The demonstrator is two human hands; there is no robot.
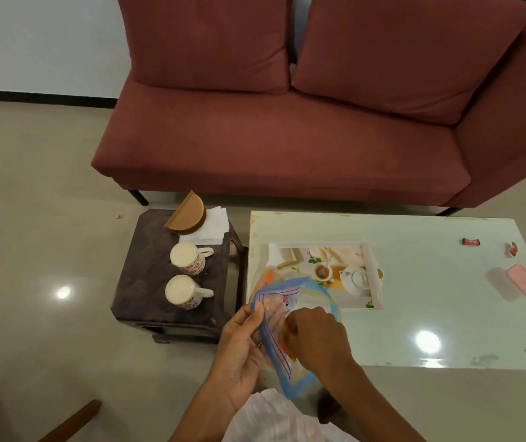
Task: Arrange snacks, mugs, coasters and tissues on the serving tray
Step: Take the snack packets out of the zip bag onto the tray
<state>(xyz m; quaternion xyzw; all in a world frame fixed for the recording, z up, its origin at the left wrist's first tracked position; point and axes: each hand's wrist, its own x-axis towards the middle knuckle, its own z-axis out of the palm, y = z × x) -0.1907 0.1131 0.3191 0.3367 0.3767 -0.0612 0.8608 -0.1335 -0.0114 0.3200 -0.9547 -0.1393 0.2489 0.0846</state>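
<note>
A thin plastic bag (287,291) is held above the table's (430,282) near left corner, partly over the tray (374,275). Its edge is pinched by the left hand (239,349), and its mouth is gripped by the curled right hand (315,336). It is judged light, limp and slippery, best taken by its blue rim.

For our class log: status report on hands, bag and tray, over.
Both hands busy: left hand, right hand hold plastic bag. Two mugs on side stool, not on tray. Bag hides tray's near corner.
</note>
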